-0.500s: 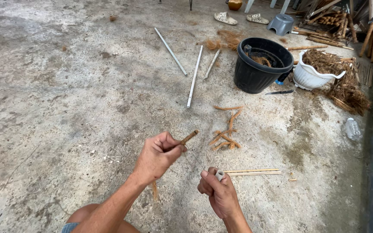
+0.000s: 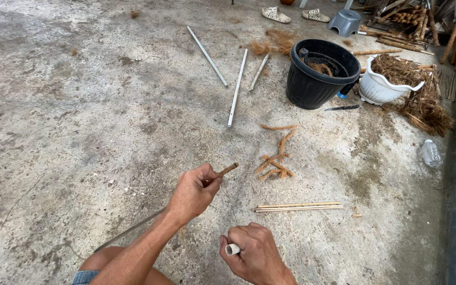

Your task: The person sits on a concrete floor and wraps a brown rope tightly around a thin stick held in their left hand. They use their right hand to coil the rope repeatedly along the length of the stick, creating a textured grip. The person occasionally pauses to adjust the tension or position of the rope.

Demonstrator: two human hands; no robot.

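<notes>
the left hand is closed around a thin stick wrapped in brown fibre, whose wound tip pokes out past the thumb while its bare length runs back under the forearm towards the knee. the right hand is clenched around a small white spool, held low and close to the body. a very fine thread seems to run between spool and stick, though it is too thin to follow surely.

judging from this, the work in hand is binding fibre onto the stick. to do it well, the person would keep the thread taut, turn the stick evenly in the left fingers, and lay each turn tight against the last so the fibre does not slip.

just beyond the hands lie two pale thin sticks side by side on the concrete floor, and a little farther a loose tangle of coir strands. three long white rods lie farther out.

the black bucket stands upright and holds some brown fibre and what looks like a dark tool; how full it is cannot be told. beside it a white scalloped pot is heaped with brown fibre, more of which spills in a pile at its right. a dark knife lies near the bucket's foot.
</notes>
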